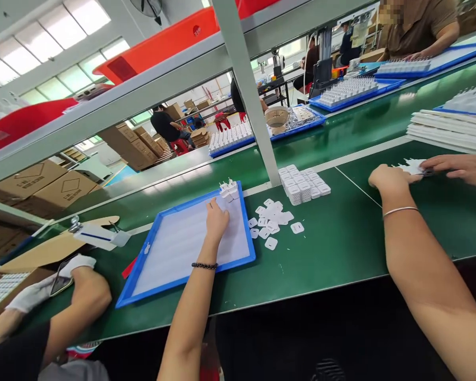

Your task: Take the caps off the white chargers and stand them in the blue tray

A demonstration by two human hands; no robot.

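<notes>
My left hand (217, 219), with a dark bead bracelet at the wrist, is over the upper right part of a blue-rimmed tray (146, 248). Its fingers are partly spread and appear to hold nothing. Just beyond the fingertips, a small group of white plug adapters (229, 190) stands in the tray's corner, pins up. Far to the right, my right hand (388, 177), wearing a thin bangle, is closed at a cluster of white plug adapters (411, 166); its fingertips are partly hidden. A co-worker's hand (454, 166) touches the same cluster from the other side.
Loose white square covers (273, 217) lie right of the tray, below stacked covers (301, 185). A shelf post (254, 95) rises behind. White trays (448, 132) are piled far right. At left, a co-worker's gloved hands (31, 293) hold a phone-like object (62, 283) beside a carton.
</notes>
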